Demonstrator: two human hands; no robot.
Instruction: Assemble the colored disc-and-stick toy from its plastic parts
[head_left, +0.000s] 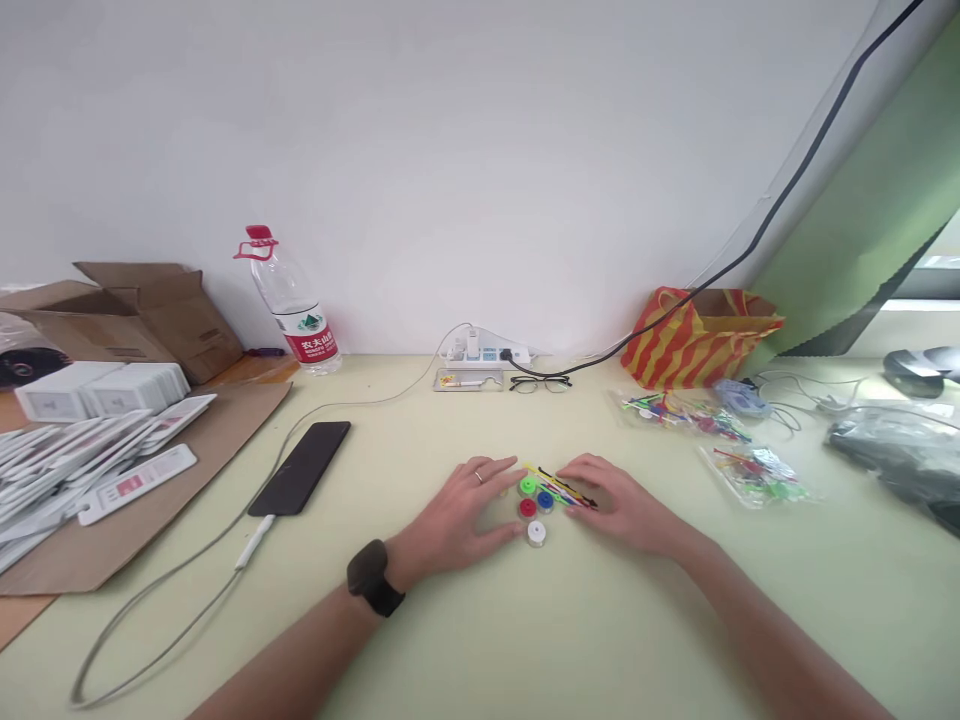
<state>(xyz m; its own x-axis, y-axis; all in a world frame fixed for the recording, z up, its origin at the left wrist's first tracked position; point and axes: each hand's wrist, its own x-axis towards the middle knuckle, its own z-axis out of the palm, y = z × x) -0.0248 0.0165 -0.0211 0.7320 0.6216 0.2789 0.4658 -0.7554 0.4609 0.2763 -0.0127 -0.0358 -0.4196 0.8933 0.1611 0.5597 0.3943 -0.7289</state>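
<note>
Four small round pieces are grouped on the pale table: a green one [528, 486], a red one [528, 508], a blue one [545, 500] and a white one [536, 533]. My left hand [461, 515] rests at their left, thumb and fingers apart, with fingertips close to the green and red pieces. A bundle of thin coloured plastic sticks [564, 488], yellow, black and green among them, lies slantwise just right of the pieces. Curved around the right side of the sticks, my right hand [619, 502] has its thumb and fingers apart; some fingertips are hidden.
Clear bags of coloured plastic parts [757, 475] lie at the right, before a striped bag [697, 340]. Glasses [540, 383] and a power strip [487, 357] sit at the back. A cabled phone [300, 468], water bottle [300, 310] and cardboard box [150, 315] occupy the left.
</note>
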